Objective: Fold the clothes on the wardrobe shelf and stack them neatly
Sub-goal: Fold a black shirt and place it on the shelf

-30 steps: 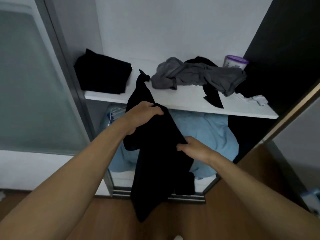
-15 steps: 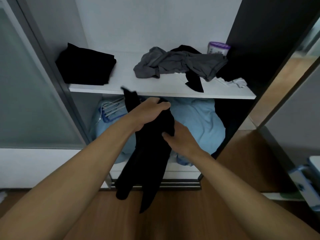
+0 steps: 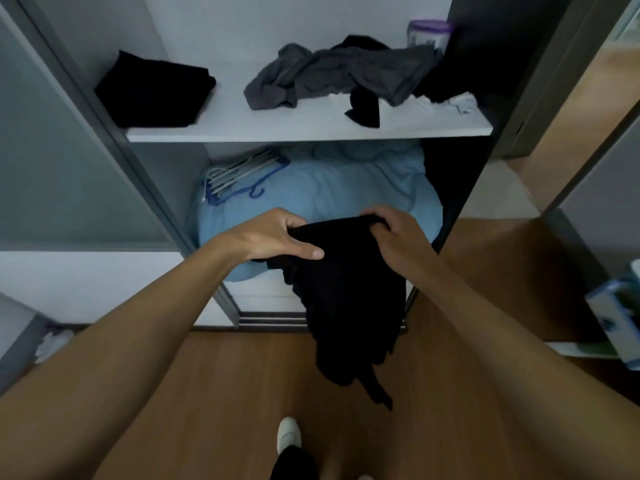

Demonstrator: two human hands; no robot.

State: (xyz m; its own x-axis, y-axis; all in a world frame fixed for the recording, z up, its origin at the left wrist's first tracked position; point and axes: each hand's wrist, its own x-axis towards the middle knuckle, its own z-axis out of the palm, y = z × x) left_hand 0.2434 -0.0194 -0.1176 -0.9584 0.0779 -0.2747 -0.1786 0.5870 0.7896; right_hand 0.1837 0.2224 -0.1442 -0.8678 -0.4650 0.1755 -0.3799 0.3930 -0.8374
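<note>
Two bare hands hold one limp black fabric garment in the air in front of the open wardrobe, below the white wardrobe shelf and above the brown wooden floor. Left hand: fingers curled over the garment's top edge, thumb pressed along its front, pinching the cloth. Right hand: fingers hooked over the same edge at its other end, likewise closed on the cloth. Between the two grips the top edge runs fairly straight; the rest hangs down in uneven folds, a narrow tail lowest. Handling, by judgement: light, soft, without stiffness, prone to slump and twist; best held at two corners of one edge, as here, so its own weight pulls it flat before folding. On the shelf: one folded black cloth stack at the left; one crumpled grey garment lying over further black cloth at the right, unfolded; a small white fabric item at the right end; a purple-lidded container at the back. Below: rumpled light blue bedding with a bundle of blue and pale hangers resting on it.
</note>
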